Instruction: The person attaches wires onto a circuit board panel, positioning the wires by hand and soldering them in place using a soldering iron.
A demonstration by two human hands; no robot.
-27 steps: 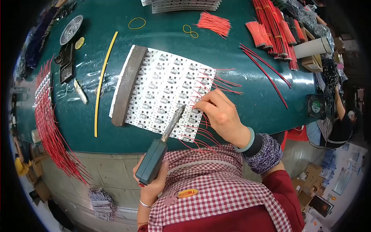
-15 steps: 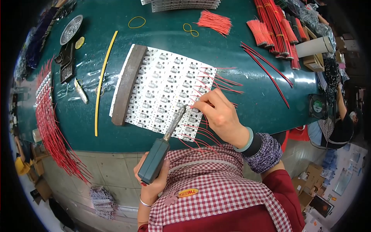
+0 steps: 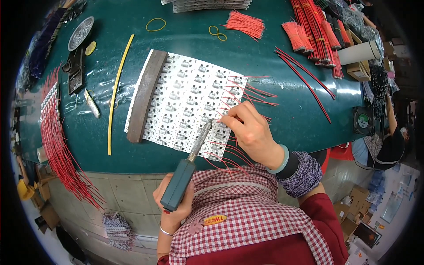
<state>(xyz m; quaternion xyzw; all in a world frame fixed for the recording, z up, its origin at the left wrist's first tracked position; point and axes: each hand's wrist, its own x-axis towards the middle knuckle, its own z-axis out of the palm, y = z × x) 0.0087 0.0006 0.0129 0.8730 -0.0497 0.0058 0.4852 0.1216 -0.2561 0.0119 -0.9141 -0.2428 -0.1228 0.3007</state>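
Note:
A white circuit board panel with rows of small dark parts lies on the green table. My left hand grips the dark green handle of a soldering iron. The iron's tip meets the panel near its right edge, close to my right fingertips. My right hand is closed in a pinch there, on what looks like a thin red wire, mostly hidden by the fingers. Several red wires stick out from the panel's right edge, above and below that hand. A brown bar lies across the panel's left end.
Left of the panel lie a yellow strip, a dark stand, a metal bowl and a wired stack of boards. Red wire bundles rest at the back. Loose red wires and a small fan are at right.
The soldering iron has shifted very slightly up and to the right. My right hand stays almost in the same place by the panel's edge.

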